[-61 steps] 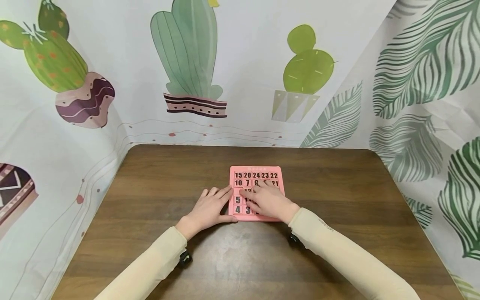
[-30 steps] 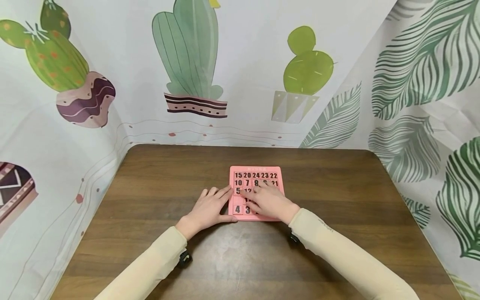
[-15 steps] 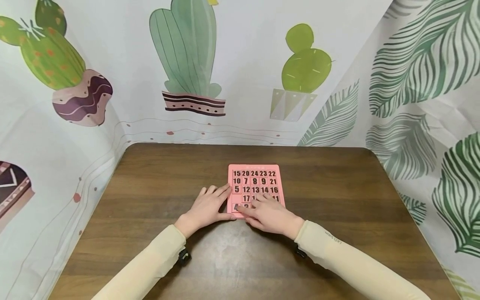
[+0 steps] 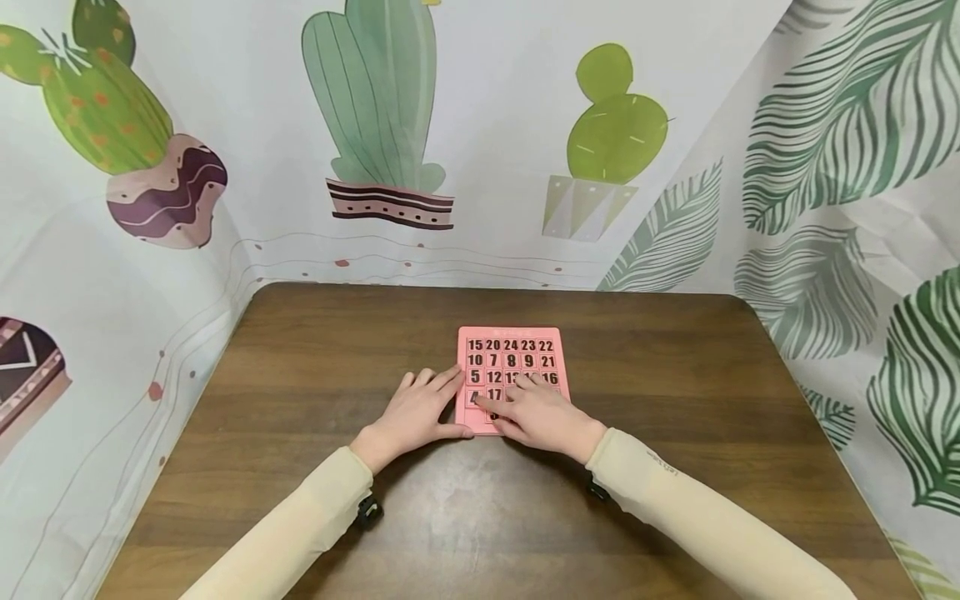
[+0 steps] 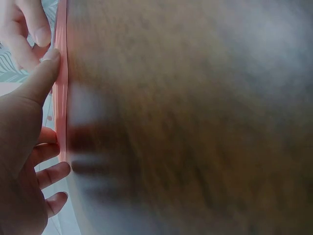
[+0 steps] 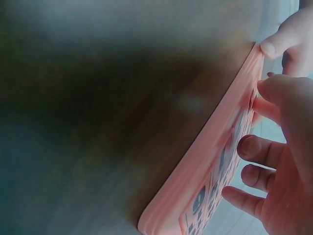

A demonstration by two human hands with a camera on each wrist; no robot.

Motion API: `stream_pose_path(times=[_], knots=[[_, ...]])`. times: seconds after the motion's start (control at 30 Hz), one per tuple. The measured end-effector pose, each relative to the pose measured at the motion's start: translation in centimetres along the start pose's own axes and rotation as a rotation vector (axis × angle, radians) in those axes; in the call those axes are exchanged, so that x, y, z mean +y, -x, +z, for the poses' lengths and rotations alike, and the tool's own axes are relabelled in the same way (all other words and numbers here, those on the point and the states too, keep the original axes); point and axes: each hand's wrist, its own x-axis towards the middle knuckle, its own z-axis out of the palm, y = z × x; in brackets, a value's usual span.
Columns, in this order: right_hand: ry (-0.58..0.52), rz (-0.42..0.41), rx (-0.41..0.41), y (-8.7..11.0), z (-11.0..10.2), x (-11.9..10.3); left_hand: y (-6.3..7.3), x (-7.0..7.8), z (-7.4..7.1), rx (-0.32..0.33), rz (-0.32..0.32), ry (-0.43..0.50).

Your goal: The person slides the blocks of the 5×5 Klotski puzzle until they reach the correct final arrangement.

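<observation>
Pink number puzzle (image 4: 502,368) flat on the bench (image 4: 465,517), just below and right of frame centre in head view. Left hand (image 4: 412,417) spread, fingers at its left edge, thumb at lower-left corner. Right hand (image 4: 543,417) spread too, index on tile 4 (image 4: 472,399), pinching nothing. Only head view gives readable numbers, top row 15-20-24-23-22. Left wrist shows thumb contact on the side wall; right wrist, gaps between fingers.

Number board (image 4: 474,420) on table (image 4: 645,367), left hand (image 4: 412,418) at board's left edge, right hand (image 4: 546,422) over tiles (image 4: 511,361), backdrop (image 4: 498,125) behind table.
</observation>
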Motion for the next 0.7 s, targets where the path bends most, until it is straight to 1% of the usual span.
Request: stream_pose_path(times=[0.17,0.27,0.33,0.43,0.6,0.7], knots=[[0.002,0.023,-0.02,-0.4,0.0,0.4,0.0,0.1,0.0,0.023,0.015,0.009],[-0.002,0.025,-0.019,-0.4,0.0,0.3,0.0,0.1,0.0,0.012,0.006,0.013],[-0.001,0.023,-0.014,-0.3,-0.1,0.2,0.0,0.1,0.0,-0.007,-0.007,0.01],[-0.014,0.02,0.004,0.4,-0.2,0.0,-0.1,0.1,0.0,-0.022,-0.017,0.007],[-0.018,0.004,0.051,2.5,-0.2,-0.1,-0.2,0.1,0.0,-0.015,-0.012,0.014],[0.004,-0.001,0.045,3.4,0.1,-0.1,-0.2,0.0,0.0,-0.028,-0.021,0.012]])
